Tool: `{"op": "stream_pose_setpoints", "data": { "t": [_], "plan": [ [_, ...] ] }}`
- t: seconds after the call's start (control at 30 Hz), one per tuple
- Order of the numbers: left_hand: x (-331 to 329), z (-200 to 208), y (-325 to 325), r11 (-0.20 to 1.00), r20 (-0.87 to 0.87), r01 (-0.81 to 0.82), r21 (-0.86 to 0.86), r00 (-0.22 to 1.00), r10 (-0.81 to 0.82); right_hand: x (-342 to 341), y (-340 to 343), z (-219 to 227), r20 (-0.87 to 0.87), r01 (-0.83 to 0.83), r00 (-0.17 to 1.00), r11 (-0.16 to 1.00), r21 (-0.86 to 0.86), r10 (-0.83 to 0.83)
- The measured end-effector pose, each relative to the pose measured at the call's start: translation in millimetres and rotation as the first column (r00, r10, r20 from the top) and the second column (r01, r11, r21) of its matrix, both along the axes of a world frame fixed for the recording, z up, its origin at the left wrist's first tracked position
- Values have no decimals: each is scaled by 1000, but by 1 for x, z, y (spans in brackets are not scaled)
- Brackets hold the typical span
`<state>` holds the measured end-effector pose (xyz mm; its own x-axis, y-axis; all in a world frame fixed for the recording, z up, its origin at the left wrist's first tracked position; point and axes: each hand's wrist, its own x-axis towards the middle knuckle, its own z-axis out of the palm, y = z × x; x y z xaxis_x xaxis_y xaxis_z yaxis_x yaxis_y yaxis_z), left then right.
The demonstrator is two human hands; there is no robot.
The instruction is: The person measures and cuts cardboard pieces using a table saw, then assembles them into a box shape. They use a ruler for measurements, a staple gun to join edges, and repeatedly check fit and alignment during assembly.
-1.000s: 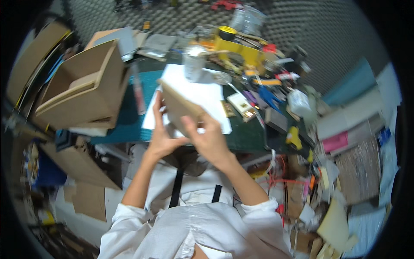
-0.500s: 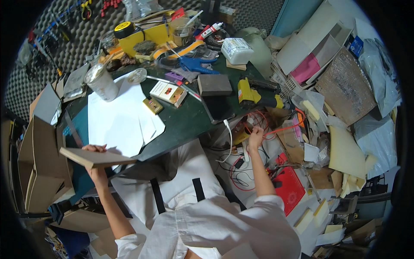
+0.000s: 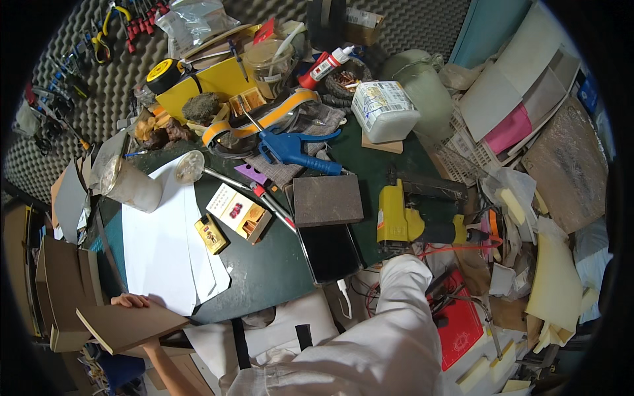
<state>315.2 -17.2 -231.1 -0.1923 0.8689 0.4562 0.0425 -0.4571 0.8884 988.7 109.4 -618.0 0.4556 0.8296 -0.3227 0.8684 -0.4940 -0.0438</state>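
Observation:
My left hand (image 3: 130,301) grips a flat brown board (image 3: 132,328) at the near left edge of the desk. Its fingers curl over the far edge, with the rest of the hand beneath. My right arm reaches forward in a white sleeve (image 3: 403,290) to the desk's near right edge. That hand is hidden past the cuff, below the edge. Just above the cuff lies a yellow and black nail gun (image 3: 399,214) with a red hose. Left of it, a dark block (image 3: 328,200) rests on a black phone (image 3: 330,254) with a white cable plugged in.
White paper sheets (image 3: 158,251), a cloudy plastic cup (image 3: 135,188) and a cigarette box (image 3: 239,212) are on the green desk (image 3: 271,277). Behind them lie a blue clamp (image 3: 297,150) and a white bottle (image 3: 385,111). Brown boards (image 3: 63,284) stand at the left; a red case (image 3: 462,330) lies lower right.
My view has come closer to the desk. My right arm has stretched forward, and its hand has gone out of sight. The board has shifted left and down, still in my left hand.

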Motion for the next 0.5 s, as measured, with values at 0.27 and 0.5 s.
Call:
{"op": "stream_pose_setpoints", "data": {
  "t": [0.27,0.5],
  "plan": [
    [21,9,3,998,-117,-63,31,991,67,4,-22,-6,15,17,1000,997,-72,-16],
    [17,8,0,996,-142,-84,23,986,86,1,-32,-3,10,19,1000,994,-106,-18]
  ]
}}
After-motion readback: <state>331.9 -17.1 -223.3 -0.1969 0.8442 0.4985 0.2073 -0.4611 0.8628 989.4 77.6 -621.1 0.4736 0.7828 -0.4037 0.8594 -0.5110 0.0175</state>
